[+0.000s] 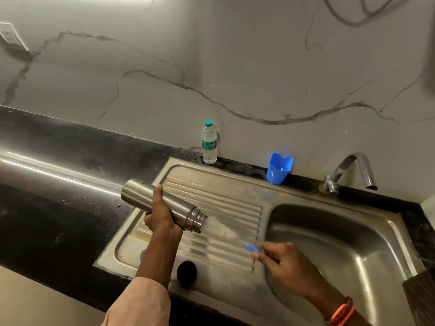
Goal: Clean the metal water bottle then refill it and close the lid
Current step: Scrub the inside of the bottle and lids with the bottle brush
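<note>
In the head view we hold the metal water bottle (162, 204) in our left hand (160, 214), fingers and thumb wrapped around the middle of its body. The bottle lies nearly level in the air above the ribbed drainboard of the sink (219, 184), near the drainboard's left edge, with its open threaded mouth turned toward the basin. Our right hand (286, 267) pinches the blue handle of a bottle brush (223, 231), and the white bristles enter the mouth. This hand is blurred, so we cannot tell how far the other fingers curl.

We judge the bottle stiff and not fragile, rather light while empty, but its smooth steel will be slippery when wet. The middle of the body looks the best place to grip; the threads should stay free for the lid.

The black lid (186, 271) rests near the front edge of the drainboard. A plastic bottle (209, 143), a blue cup (279, 168) and the tap (353, 170) stand along the back edge.
</note>
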